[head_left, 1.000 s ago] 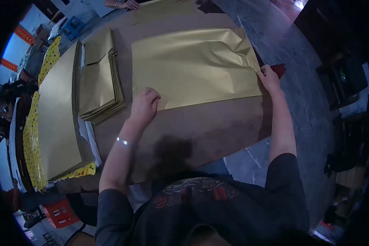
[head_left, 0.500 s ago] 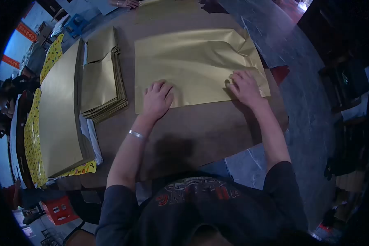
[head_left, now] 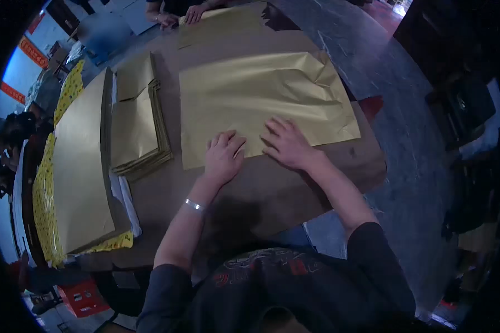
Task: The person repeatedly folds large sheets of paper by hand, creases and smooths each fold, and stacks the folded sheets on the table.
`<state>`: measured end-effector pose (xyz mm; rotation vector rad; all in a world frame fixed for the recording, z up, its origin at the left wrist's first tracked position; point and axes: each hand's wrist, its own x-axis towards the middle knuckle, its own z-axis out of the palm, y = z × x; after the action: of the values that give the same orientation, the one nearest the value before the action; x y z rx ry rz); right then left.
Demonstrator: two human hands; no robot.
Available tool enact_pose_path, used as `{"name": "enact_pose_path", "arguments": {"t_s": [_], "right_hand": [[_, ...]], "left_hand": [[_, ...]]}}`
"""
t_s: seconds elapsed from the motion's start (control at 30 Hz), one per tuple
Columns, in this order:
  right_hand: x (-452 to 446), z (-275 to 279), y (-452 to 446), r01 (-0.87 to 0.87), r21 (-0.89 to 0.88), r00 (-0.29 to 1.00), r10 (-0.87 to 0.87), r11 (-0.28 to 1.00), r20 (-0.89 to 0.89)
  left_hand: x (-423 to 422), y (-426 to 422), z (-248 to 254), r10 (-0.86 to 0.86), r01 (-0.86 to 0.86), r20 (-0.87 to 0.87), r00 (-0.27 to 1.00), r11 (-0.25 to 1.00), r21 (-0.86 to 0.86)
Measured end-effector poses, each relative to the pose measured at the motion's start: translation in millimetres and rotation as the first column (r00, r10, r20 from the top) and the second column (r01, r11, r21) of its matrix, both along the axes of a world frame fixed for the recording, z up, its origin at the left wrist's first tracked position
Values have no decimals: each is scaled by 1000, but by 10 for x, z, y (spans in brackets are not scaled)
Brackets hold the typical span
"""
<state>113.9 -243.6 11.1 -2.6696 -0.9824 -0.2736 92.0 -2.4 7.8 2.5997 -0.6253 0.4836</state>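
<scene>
"Seeing the left hand [head_left: 223, 161] and right hand [head_left: 290, 146]?"

"Yes: slightly apart along the near edge of the gold sheet [head_left: 228, 100], on the bench [head_left: 278, 194]. Right with fingers spread, left half-curled; can't tell if pinching."

"Risking what?"

"Dragging unevenly, perhaps, and so deepening the wrinkles [head_left: 322, 83] toward the right."

"And beyond?"

"Could knock the folded stack [head_left: 134, 130] askew by reaching wide leftward. Farther off, notice a person's hands [head_left: 194, 14] at another sheet [head_left: 222, 28]."
</scene>
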Motion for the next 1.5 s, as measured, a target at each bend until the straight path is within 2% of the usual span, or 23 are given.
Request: {"name": "enact_pose_path", "arguments": {"t_s": [0.03,0.07,0.13,0.17,0.23,0.3,0.33,0.37,0.43,0.5,0.57,0.63,0.7,0.73,0.8,0.83,0.9,0.97,1.07,1.13,1.33,1.4,1.5], "right_hand": [[4,40,64,14,-96,997,-21,995,-69],[66,6,45,62,-94,993,-71,994,-93],[224,139,-68,182,-126,958,-205,975,-201],[335,84,-190,286,-130,932,-308,949,-194],[548,82,-446,517,-143,820,-537,844,-198],[646,157,-551,668,-248,689,-709,701,-149],[662,192,-540,678,-241,683,-717,694,-142],[622,184,-476,567,-180,789,-593,804,-163],[517,101,-279,278,-140,944,-297,950,-142],[466,7,-128,173,-143,966,-197,974,-169],[461,42,-76,157,-109,968,-174,982,-179],[478,29,-85,153,-74,967,-165,985,-195],[513,37,-197,93,-128,976,-116,987,-182],[546,21,-303,86,-163,972,-118,983,-203],[641,2,-629,165,-162,970,-190,973,-151],[726,109,-788,275,-245,950,-302,930,-78],[961,364,-1248,367,-237,930,-356,900,90],[1368,369,-1740,537,135,784,-552,832,284],[1853,510,-2207,547,128,762,-555,827,334],[2107,503,-2279,625,-183,780,-600,759,178],[2644,266,-2178,581,-124,814,-576,805,76],[2826,184,-2153,479,-5,871,-474,878,130],[3032,216,-2139,336,-23,928,-327,942,178]], "left_hand": [[13,3,28,10,-10,2,1000,999,47],[16,25,34,-4,7,-59,998,998,57],[8,52,25,65,-28,-130,989,963,268],[18,78,18,59,6,-247,967,967,254],[28,65,55,55,16,-271,961,967,254],[22,44,109,74,6,-285,956,963,271],[37,-3,211,89,1,-331,939,965,264],[57,-35,197,71,-29,-183,981,975,222],[251,-118,267,26,-14,-275,961,999,46],[477,-302,129,5,-7,-196,981,1000,-9],[743,-493,-92,-183,115,-203,962,944,-310],[827,-653,-89,-179,115,-223,958,955,-272],[815,-710,-70,-80,93,-89,993,984,152],[815,-693,16,-73,131,-241,968,964,233],[804,-713,6,-57,116,-214,975,954,276],[796,-716,6,-58,116,-207,977,953,281],[801,-732,31,-62,125,-210,976,945,303],[795,-726,56,-57,137,-246,968,936,325],[788,-707,8,-70,143,-237,969,940,309],[801,-724,54,-48,127,-241,969,937,326],[839,-741,82,-17,134,-372,928,947,290],[847,-750,36,-16,119,-314,949,943,310],[840,-730,89,-78,142,-267,961,963,231]]}}
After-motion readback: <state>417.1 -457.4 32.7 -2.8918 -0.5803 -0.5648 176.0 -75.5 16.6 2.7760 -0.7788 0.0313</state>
